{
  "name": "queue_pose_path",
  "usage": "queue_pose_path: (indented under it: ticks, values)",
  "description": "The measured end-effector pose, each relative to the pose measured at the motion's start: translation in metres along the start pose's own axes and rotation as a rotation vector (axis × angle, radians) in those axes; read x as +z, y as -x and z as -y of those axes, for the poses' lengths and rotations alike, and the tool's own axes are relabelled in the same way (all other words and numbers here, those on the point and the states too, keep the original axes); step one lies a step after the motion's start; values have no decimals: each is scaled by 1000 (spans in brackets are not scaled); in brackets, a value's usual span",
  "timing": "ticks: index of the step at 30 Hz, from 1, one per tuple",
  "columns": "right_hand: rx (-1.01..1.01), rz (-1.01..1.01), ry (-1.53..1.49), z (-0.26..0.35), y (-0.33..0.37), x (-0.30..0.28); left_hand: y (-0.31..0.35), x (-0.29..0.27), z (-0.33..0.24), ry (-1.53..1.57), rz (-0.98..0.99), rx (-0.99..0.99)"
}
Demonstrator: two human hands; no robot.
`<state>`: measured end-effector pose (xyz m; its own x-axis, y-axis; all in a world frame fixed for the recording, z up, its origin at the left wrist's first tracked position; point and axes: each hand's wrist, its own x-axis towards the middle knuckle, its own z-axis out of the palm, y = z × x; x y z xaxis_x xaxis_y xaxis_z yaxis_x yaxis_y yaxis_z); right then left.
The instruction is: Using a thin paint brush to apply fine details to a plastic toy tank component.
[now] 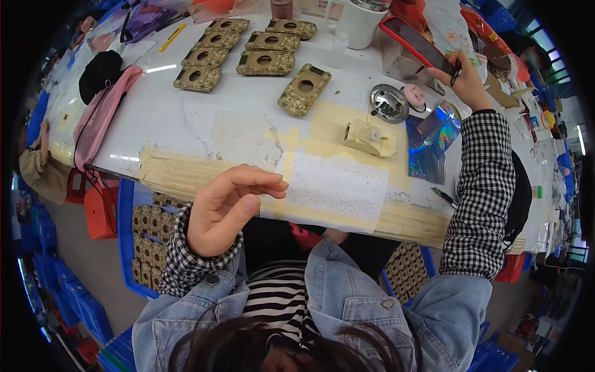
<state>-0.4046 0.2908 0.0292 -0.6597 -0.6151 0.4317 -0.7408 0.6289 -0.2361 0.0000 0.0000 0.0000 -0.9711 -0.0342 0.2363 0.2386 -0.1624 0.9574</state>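
Over the near table edge, my left hand (226, 208) hangs with fingers bent, thumb apart from them and nothing visible between. My right hand (468, 80) is at the far right, fingers closed round a slim dark tool (457, 73) whose kind is unclear. It is beside the lower end of a phone in a red case (418, 42); whether they touch is unclear. A white sheet (338, 192) dotted with tiny dark specks lies before me. Behind it sits a tape-wrapped block (369, 137) with a small peg. A round metal dish (389, 103) holds small dark bits.
Several camouflage toy tank hulls (266, 62) stand farther back, one (304, 90) nearer. Shiny blue film (427, 146) and a black-handled cutter (444, 197) lie right. A white mug (359, 23) stands at the back. Blue trays (127, 248) with more hulls are below the table.
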Motion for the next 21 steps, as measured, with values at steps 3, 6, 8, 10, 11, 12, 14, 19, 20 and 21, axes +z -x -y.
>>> queue_pose_path:
  ticks: [3, 6, 8, 10, 11, 12, 14, 19, 20, 21]
  values:
    - [-7, -132, -61, 4, 4, -7, -3, -1, 0, -39, -20, -4]
    - [-58, -263, -91, 46, 14, -24, -5, -17, -7, -202, 70, 181]
    - [-128, -252, -310, 74, 25, -29, -8, -12, -32, -18, 274, 473]
    - [-174, -234, -423, 112, 39, -44, -11, 8, -64, 136, 412, 645]
    - [-174, -222, -406, 127, 51, -54, -20, 16, -73, 216, 512, 724]
    - [-168, -218, -394, 137, 62, -61, -30, 20, -81, 236, 636, 779]
    - [-209, -240, -320, 155, 87, -78, -36, 25, -81, 279, 601, 782]
    - [-124, -260, -298, 183, 134, -90, -29, 27, -87, 204, 582, 732]
    - [-85, -258, -310, 187, 141, -91, -28, 27, -86, 200, 572, 720]
    - [-89, -268, -319, 190, 147, -93, -26, 32, -86, 214, 534, 710]
